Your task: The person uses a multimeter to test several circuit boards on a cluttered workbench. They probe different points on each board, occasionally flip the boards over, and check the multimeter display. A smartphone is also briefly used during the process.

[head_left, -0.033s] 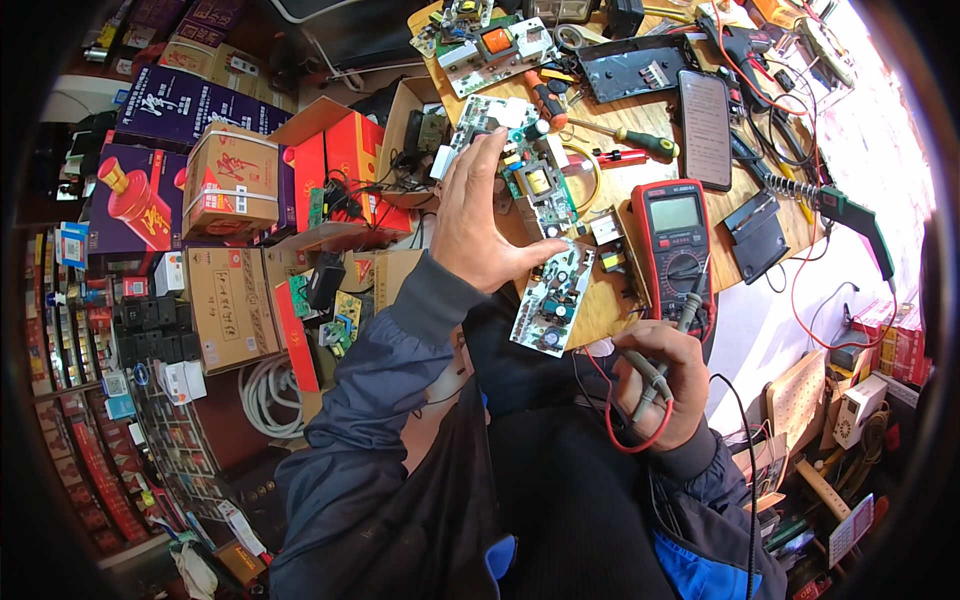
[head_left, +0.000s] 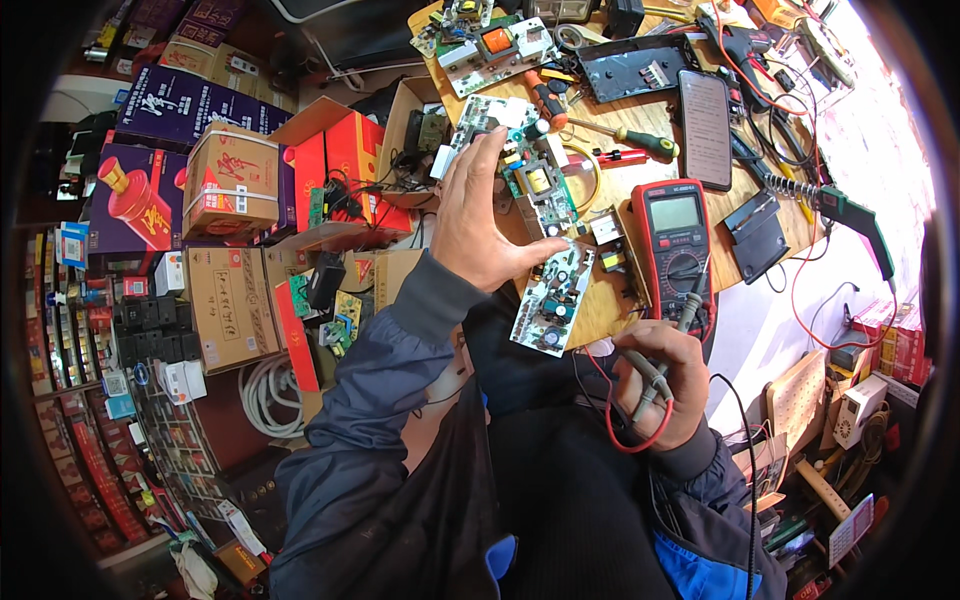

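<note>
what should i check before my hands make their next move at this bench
1. Test probes in the right hand: ok.
2. Upper probe off the circuit board: ok, in front of the multimeter.
3. Left hand at the board: ok, thumb and fingers spread.
4. Meter screen reading: cannot tell.
5. Space around the board: not ok, the green-handled screwdriver and other items crowd it.

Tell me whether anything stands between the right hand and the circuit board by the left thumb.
Thin test leads loop through the gap between the right hand and the circuit board; nothing bulky shows there. The multimeter lies to the board's right.
</note>
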`<state>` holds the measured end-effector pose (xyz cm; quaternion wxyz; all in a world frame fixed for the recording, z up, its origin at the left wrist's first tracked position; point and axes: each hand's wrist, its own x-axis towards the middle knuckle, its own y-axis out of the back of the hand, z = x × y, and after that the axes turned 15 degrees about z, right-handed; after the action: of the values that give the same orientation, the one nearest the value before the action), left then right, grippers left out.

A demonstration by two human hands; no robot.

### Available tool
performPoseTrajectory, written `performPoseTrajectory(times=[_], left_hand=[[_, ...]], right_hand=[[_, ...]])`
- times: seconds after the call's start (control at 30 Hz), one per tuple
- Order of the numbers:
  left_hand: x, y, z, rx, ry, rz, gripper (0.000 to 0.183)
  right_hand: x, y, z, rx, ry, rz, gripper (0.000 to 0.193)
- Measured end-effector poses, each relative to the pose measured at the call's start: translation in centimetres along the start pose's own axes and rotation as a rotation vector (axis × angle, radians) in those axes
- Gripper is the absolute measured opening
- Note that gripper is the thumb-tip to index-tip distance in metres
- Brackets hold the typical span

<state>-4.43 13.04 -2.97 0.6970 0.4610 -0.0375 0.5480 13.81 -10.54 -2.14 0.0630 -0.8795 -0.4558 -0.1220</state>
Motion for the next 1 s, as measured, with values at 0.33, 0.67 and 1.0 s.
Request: performPoseTrajectory(times=[0.33,0.67,1.0], left_hand=[[0.4,0.3,-1.3,-0.030,0.022,-0.040,0.132],[-0.1,0.3,-2.8,-0.029,0.051,-0.106,0.133],[0.0,0.2,-2.8,0.034,-0.013,-0.087,0.133]], right_hand=[[-0.2,0.3,0.1,0.014,-0.006,-0.003,0.045],[-0.1,0.3,0.2,0.007,-0.012,-0.014,0.044],[0.3,0.0,-0.1,-0.037,-0.008,-0.003,0.042]])
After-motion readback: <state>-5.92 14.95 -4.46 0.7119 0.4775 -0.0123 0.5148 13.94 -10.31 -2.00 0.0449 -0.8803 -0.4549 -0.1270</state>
